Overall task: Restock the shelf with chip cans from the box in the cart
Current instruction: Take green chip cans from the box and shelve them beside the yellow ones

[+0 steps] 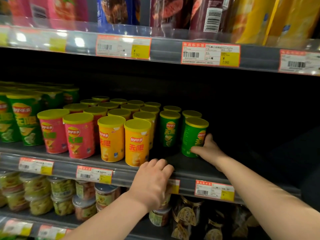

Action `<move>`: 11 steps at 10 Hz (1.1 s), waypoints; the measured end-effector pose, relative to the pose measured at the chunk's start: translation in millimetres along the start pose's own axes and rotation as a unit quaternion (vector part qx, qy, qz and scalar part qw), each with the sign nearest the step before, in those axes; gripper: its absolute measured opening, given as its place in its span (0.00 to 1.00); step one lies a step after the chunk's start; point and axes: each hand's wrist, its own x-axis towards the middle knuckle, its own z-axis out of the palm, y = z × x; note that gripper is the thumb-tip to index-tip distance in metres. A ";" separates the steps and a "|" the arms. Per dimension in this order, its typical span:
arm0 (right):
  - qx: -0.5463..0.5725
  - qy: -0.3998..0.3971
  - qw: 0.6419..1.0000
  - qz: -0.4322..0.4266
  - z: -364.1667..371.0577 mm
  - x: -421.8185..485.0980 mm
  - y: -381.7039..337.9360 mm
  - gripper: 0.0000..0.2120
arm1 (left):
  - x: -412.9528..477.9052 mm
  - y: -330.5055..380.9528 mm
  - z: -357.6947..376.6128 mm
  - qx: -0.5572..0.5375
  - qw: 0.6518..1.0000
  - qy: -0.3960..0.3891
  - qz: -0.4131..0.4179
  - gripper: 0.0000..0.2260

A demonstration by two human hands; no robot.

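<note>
Dark shelf [181,163] mid-frame is bearing chip cans [111,141]; right hand [210,150] is curling thumb and fingers round the rightmost green can [191,135], left hand [152,181] is resting on the shelf's front edge, fingers together.

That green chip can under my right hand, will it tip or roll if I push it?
Probably stiff: the green can shows no dent under the right hand. Tall and narrow, so a high push may tip it; tipped, it would likely roll.
</note>
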 end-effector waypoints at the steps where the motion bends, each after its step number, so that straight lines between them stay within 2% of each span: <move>1: -0.030 0.007 1.000 -0.006 -4.1 1.8 5.3 0.25 | 0.1 1.1 1.4 -0.005 1.000 0.006 -0.004 0.24; 3: -0.027 0.024 0.999 -0.015 0.6 10.9 3.8 0.30 | -0.5 3.2 3.1 -0.005 1.000 0.008 -0.005 0.24; 6: -0.051 0.040 0.998 -0.001 4.2 32.1 -2.6 0.31 | -0.3 2.3 6.0 -0.018 1.000 0.021 -0.009 0.24; 11: -0.021 0.009 1.000 -0.007 -0.7 35.3 1.0 0.32 | -1.3 1.8 5.1 -0.021 1.000 0.020 -0.012 0.24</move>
